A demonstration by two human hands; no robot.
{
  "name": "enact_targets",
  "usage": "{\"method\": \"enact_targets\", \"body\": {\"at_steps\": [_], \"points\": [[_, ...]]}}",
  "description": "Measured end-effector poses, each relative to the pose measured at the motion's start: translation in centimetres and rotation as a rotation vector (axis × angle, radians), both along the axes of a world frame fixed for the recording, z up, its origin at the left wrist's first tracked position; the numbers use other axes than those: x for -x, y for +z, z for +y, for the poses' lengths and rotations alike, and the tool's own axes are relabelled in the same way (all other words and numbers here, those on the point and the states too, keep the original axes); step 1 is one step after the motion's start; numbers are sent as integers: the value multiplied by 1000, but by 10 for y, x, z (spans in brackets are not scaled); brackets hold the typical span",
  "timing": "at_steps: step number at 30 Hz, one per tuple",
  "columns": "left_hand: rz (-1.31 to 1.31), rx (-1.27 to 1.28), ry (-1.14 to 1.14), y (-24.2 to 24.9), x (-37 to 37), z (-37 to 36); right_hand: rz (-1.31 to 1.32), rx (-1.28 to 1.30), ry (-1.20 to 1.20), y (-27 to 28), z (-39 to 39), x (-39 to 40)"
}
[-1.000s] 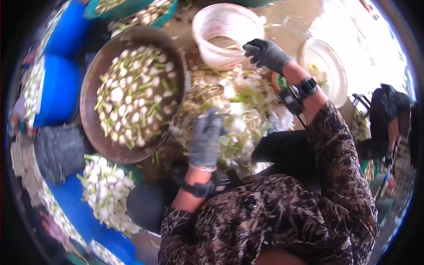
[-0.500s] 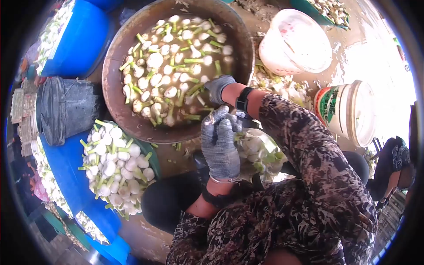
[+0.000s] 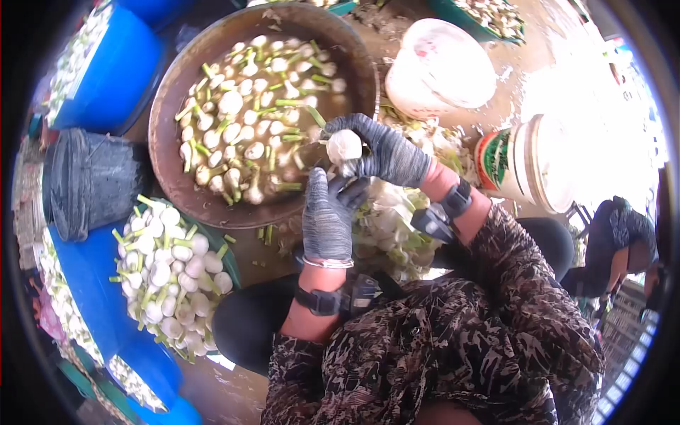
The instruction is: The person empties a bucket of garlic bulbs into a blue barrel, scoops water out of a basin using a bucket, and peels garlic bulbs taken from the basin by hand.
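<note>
Head view is looking down on two gloved hands working over a heap of trimmed bulbs and green leaves (image 3: pixel 397 227). At centre, the right hand (image 3: pixel 386 150) is closing its fingers around a white onion bulb (image 3: pixel 344 146), its grip wrapped snugly round the bulb's right side. Just below, toward 6 o'clock of the bulb, the left hand (image 3: pixel 328 216) is reaching up with fingers loosely curled; its fingertips are meeting the bulb's underside, though whether that grip is pinching anything I cannot tell. The bulb is hanging just over the near rim of a wide metal basin (image 3: pixel 177 92), which is sitting at 11 o'clock and holding many white bulbs with green stalks in water. At 8 o'clock, a pile of cleaned bulbs (image 3: pixel 166 265) is resting on a blue tub (image 3: pixel 85 276). A dark bucket (image 3: pixel 88 180) is standing at 9 o'clock. At 1 o'clock a white bucket (image 3: pixel 443 67) is tilting, and at 2 o'clock another pail with a green label (image 3: pixel 528 166) is lying beside it. Another person (image 3: pixel 620 248) is crouching at 3 o'clock.
</note>
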State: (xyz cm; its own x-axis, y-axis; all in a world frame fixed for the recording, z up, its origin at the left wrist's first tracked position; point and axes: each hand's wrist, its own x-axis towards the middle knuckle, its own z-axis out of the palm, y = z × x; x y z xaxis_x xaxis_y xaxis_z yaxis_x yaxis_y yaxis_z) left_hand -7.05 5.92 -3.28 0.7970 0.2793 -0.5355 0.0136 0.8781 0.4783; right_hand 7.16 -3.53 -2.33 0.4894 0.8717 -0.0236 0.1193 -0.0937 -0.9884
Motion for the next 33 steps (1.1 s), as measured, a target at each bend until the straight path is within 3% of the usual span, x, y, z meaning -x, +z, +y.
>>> {"method": "enact_targets", "body": {"at_steps": [2,3,6,8,9,11,12,16,20,21,23,25,27,29,31,33], "points": [[-119,146,-135,2,-5,-11,-7,-40,-52,12,-26,18],[-145,66,-143,2,-6,-20,92,-75,-71,15,-38,25],[-193,-90,-155,1,-12,-43,-146,-62,-114,25,-74,33],[-211,-129,-112,4,-12,-56,-438,-4,-262,26,-98,39],[-219,-138,-130,4,-13,-62,-429,-57,-405,25,-107,42],[-221,-223,-77,1,-11,-73,-398,105,-557,24,-125,47],[-200,-266,-75,1,-12,-76,-367,-11,-729,25,-125,52],[-131,-488,-91,7,-14,-97,-634,135,-731,27,-138,56],[-148,-782,-230,14,-11,-103,-697,203,-750,35,-137,66],[-147,-782,-234,17,-8,-103,-694,204,-753,35,-136,66],[-232,-477,-176,23,-6,-106,-600,205,-726,38,-137,64],[-290,-537,-214,19,-3,-100,-481,188,-711,32,-140,62],[-295,-225,-229,19,2,-92,-10,123,-755,9,-142,48],[-277,-180,-210,15,5,-82,-307,331,-906,1,-155,34],[-443,-142,-300,6,3,-71,-475,391,-894,-1,-165,21],[-414,-134,-274,-1,4,-67,-531,316,-887,12,-164,31]]}}
